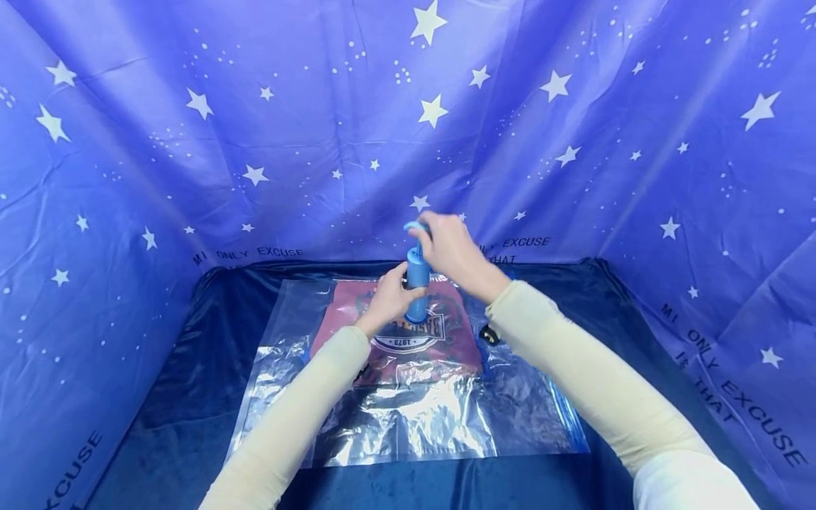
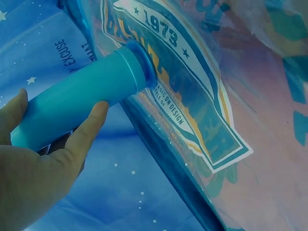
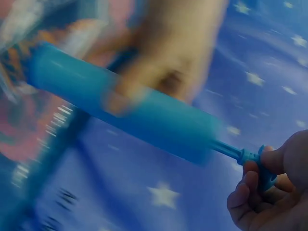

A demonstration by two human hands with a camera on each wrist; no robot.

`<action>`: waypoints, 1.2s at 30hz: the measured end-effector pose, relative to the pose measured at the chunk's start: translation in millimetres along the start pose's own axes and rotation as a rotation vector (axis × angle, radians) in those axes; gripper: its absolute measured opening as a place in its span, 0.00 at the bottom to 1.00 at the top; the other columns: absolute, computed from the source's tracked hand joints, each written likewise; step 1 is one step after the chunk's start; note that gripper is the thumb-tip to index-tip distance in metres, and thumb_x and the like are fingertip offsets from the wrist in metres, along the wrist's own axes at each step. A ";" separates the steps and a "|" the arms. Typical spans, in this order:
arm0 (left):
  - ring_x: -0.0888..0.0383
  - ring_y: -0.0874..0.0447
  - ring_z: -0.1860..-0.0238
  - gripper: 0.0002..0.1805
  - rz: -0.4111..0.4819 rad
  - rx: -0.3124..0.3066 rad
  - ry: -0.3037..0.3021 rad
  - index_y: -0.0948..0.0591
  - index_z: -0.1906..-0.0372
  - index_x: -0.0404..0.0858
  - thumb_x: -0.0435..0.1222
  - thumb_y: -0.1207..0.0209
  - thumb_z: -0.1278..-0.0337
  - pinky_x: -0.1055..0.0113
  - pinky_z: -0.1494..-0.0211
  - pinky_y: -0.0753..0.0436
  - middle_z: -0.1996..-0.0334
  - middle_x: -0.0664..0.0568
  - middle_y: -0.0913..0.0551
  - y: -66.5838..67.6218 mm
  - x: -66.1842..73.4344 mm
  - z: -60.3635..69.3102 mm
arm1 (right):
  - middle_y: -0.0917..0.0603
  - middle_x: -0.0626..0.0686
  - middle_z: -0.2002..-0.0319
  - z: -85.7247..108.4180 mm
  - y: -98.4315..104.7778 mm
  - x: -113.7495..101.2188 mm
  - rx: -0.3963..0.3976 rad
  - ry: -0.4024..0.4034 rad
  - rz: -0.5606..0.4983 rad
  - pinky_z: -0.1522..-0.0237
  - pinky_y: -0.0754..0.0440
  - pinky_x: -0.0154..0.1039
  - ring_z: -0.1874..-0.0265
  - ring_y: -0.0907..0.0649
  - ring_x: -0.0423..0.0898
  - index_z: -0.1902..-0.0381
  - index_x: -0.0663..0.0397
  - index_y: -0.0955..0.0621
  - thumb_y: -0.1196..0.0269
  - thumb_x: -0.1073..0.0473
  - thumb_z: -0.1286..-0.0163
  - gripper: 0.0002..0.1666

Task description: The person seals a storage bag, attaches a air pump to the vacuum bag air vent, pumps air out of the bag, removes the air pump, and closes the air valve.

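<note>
A blue hand pump (image 1: 418, 275) stands upright on a clear plastic bag (image 1: 421, 432), its base pressed against the film. Inside the bag lies a folded pink garment (image 1: 341, 312) printed with a badge reading 1973. My left hand (image 1: 387, 299) grips the pump's barrel, thumb and fingers around it in the left wrist view. With its fingers curled, my right hand (image 1: 454, 249) holds the handle (image 3: 266, 173) at the top. A length of thin rod (image 3: 225, 148) shows between handle and barrel. The barrel is blurred in the right wrist view.
Dark blue cloth (image 1: 172, 411) covers the table under the bag. A small black object (image 1: 489, 335) sits by the right forearm, partly hidden. Purple-blue curtains with white stars (image 1: 255, 175) hang at the back and both sides.
</note>
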State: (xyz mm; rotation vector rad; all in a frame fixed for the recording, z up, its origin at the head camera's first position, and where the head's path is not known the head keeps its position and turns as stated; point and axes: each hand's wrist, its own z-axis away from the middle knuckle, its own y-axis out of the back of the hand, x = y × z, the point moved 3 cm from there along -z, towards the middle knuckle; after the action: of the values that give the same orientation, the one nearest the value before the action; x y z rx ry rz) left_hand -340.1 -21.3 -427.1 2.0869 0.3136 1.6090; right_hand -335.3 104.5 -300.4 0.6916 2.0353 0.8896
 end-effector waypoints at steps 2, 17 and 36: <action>0.44 0.11 0.51 0.26 -0.001 -0.011 0.003 0.23 0.33 0.36 0.33 0.30 0.33 0.52 0.48 0.14 0.42 0.40 0.15 0.5 0.3 -0.8 | 0.14 0.57 0.67 6.7 -13.8 9.5 -0.016 -0.008 0.014 0.70 0.18 0.43 0.74 0.18 0.49 0.54 0.64 0.17 0.40 0.59 0.18 0.11; 0.44 0.12 0.50 0.26 0.010 -0.008 0.006 0.22 0.37 0.37 0.40 0.27 0.35 0.49 0.46 0.15 0.48 0.42 0.14 0.6 -2.4 2.6 | 0.14 0.55 0.67 -25.6 66.8 -42.7 0.191 0.083 -0.066 0.69 0.25 0.40 0.79 0.25 0.47 0.50 0.62 0.13 0.39 0.56 0.18 0.15; 0.44 0.11 0.51 0.26 0.018 -0.018 -0.002 0.23 0.33 0.36 0.33 0.30 0.33 0.53 0.49 0.13 0.43 0.40 0.15 -2.0 -3.2 -0.3 | 0.15 0.55 0.69 6.8 -9.6 7.8 -0.040 0.013 0.029 0.70 0.20 0.43 0.75 0.19 0.48 0.57 0.62 0.18 0.40 0.58 0.18 0.11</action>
State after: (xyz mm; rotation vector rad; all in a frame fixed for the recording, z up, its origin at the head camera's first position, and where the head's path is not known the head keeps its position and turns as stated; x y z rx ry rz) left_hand -341.0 -21.1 -430.7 2.0837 0.2793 1.6136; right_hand -335.5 106.7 -314.4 0.6973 2.0178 0.9512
